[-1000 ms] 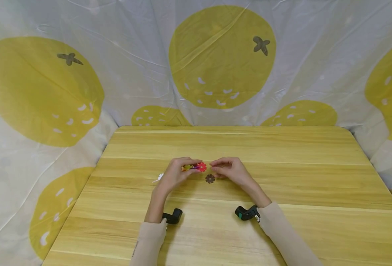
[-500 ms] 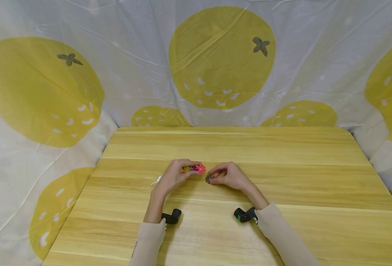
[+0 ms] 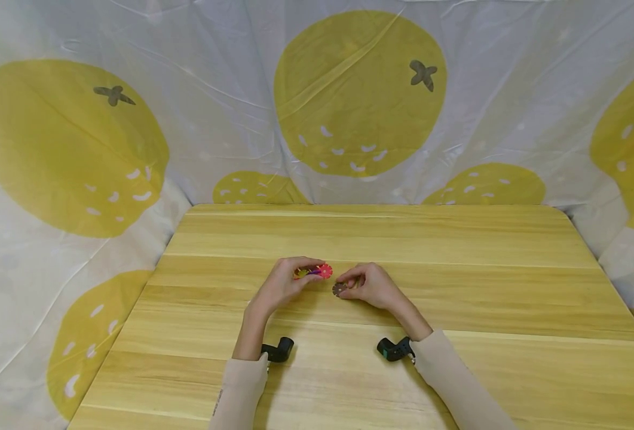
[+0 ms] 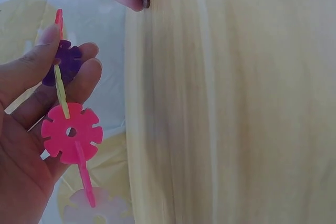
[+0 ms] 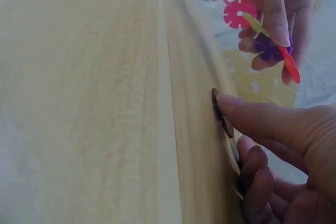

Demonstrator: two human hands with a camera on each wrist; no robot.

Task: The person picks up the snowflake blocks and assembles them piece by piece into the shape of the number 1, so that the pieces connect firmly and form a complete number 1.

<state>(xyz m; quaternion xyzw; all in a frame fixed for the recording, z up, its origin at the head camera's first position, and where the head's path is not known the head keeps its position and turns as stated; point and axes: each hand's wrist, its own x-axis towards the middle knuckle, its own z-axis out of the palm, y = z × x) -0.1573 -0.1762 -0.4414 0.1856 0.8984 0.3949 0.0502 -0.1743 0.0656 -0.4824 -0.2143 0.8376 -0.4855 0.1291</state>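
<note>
In the left wrist view, my left hand holds a chain of slotted plastic flower discs. Thumb and fingers pinch it at a purple disc, beside a red disc. Below hang a yellow disc, a pink disc, another pink one seen edge-on, and a pale white disc. My right hand pinches a brown slotted disc between thumb and fingers, a little right of the chain's red end. The right wrist view shows that brown disc edge-on by the thumb.
Both hands are over a light wooden table. A cloth with yellow fruit prints hangs behind and beside it. Black wrist-worn cameras stick out from both sleeves.
My right hand has come slightly lower, its thumb now covering part of the brown disc. The white disc left of my left hand has gone out of sight in the head view.
</note>
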